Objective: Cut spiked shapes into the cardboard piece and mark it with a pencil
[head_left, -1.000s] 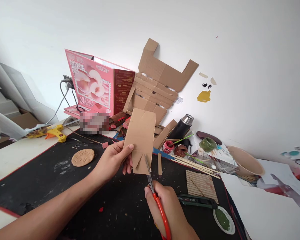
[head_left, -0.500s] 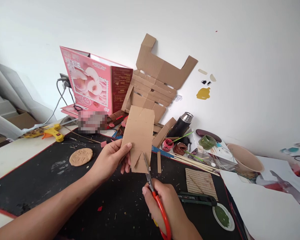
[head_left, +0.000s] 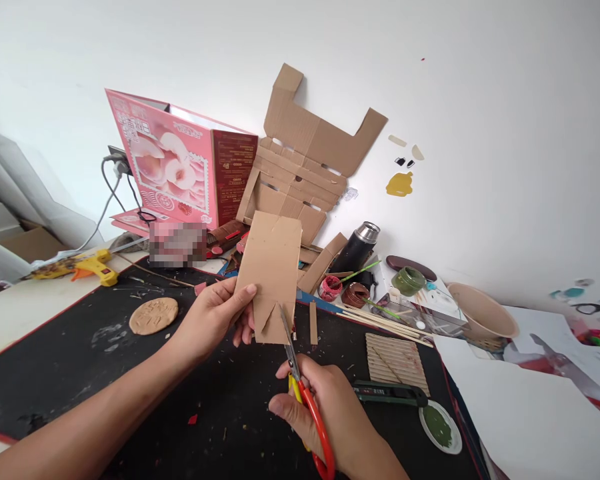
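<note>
My left hand pinches the left edge of a tan cardboard piece, thumb on its front face, and holds it up above the black mat. A narrow slanted slit shows in the cardboard's lower part. My right hand is closed round the handles of red-and-yellow scissors. Their metal blades point up at the cardboard's lower edge, right of the slit, with one blade lying over the front face. The other blade is mostly hidden behind the sheet.
A round clay disc and yellow glue gun lie left. To the right are a utility knife, corrugated cardboard and a green paint lid. Behind stand paint jars, a black thermos and a pink box.
My right thumb has moved away from the fingers and the scissor handles have spread, showing more of the yellow one. The whole view has shifted slightly.
</note>
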A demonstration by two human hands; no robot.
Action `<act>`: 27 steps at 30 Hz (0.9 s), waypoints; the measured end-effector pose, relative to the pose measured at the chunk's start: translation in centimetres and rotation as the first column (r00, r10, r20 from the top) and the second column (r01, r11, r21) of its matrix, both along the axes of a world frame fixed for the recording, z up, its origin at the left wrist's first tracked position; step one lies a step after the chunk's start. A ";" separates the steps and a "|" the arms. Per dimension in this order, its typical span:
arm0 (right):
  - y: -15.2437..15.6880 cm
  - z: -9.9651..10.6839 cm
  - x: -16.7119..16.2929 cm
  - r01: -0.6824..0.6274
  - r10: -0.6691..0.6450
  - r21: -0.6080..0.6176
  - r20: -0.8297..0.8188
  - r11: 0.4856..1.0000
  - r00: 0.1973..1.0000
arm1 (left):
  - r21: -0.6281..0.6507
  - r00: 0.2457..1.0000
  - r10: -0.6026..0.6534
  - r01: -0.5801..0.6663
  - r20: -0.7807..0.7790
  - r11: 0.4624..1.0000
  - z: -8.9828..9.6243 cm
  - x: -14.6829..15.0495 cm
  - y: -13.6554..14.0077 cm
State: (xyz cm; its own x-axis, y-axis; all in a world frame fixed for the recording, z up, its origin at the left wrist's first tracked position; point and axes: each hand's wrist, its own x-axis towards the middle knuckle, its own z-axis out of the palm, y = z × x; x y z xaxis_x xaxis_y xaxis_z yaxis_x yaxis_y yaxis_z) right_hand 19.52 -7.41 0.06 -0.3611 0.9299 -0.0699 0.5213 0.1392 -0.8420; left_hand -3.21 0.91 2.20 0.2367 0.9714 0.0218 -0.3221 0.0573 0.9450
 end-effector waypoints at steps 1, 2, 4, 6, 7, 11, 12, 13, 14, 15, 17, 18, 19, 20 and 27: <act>0.0 0.0 0.1 -0.007 0.007 -0.018 -0.016 1.000 1.000 | -0.003 1.000 0.000 0.000 0.001 1.000 0.0 0.0 0.0; 0.1 0.1 0.1 -0.013 0.012 -0.033 -0.031 0.999 0.999 | -0.004 1.000 0.001 -0.001 0.001 1.000 0.0 0.0 0.0; 0.1 0.2 0.1 -0.017 0.015 -0.050 -0.048 0.999 0.999 | -0.007 1.000 0.002 -0.002 0.001 1.000 0.0 0.0 0.0; 0.2 0.3 0.1 -0.023 0.019 -0.062 -0.060 0.998 0.998 | -0.009 1.000 0.004 -0.004 0.004 1.000 0.0 0.0 0.0; 0.2 0.3 0.1 -0.026 0.022 -0.069 -0.065 0.997 0.998 | -0.009 1.000 0.007 -0.007 0.007 1.000 0.0 0.0 0.0; 0.3 0.3 0.3 -0.043 0.037 -0.098 -0.071 0.994 0.997 | -0.014 1.000 0.008 -0.008 0.008 1.000 0.0 0.0 0.0; 0.3 0.3 0.3 -0.045 0.037 -0.106 -0.072 0.993 0.997 | -0.015 1.000 0.008 -0.007 0.008 1.000 0.0 0.0 -0.1; 0.3 0.3 0.4 -0.045 0.037 -0.114 -0.075 0.992 0.997 | -0.015 1.000 0.006 -0.006 0.007 1.000 0.0 0.0 -0.1; 0.3 0.2 0.4 -0.046 0.037 -0.122 -0.078 0.991 0.996 | -0.015 1.000 0.005 -0.005 0.006 1.000 0.0 0.0 -0.1; 0.3 0.2 0.4 -0.046 0.035 -0.129 -0.081 0.991 0.996 | -0.013 1.000 0.005 -0.005 0.004 1.000 0.1 0.0 -0.1; 0.4 0.0 0.4 -0.049 0.036 -0.131 -0.095 0.990 0.995 | -0.012 1.000 0.005 -0.005 -0.001 1.000 0.1 0.0 -0.1; 0.4 0.0 0.4 -0.050 0.037 -0.130 -0.105 0.990 0.994 | -0.011 1.000 0.006 -0.006 -0.004 1.000 0.1 0.0 -0.1; 0.4 -0.1 0.4 -0.049 0.035 -0.127 -0.112 0.991 0.993 | -0.012 1.000 0.008 -0.008 -0.005 1.000 0.1 0.0 -0.1; 0.4 -0.1 0.4 -0.044 0.029 -0.126 -0.117 0.991 0.993 | -0.012 1.000 0.009 -0.009 -0.005 1.000 0.1 0.0 0.0; 0.4 0.4 0.1 -0.033 0.006 -0.170 -0.161 0.985 0.987 | -0.005 1.000 -0.011 0.011 0.004 1.000 0.0 0.1 -0.2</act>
State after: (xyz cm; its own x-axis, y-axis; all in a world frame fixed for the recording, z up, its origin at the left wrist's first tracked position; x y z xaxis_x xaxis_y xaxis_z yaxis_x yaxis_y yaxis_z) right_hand 19.64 -6.99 0.42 -0.3985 0.9016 -0.1682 0.3768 -0.0062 -0.9263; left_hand -3.12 0.76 2.22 0.2472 0.9688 0.0175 -0.3253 0.0659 0.9433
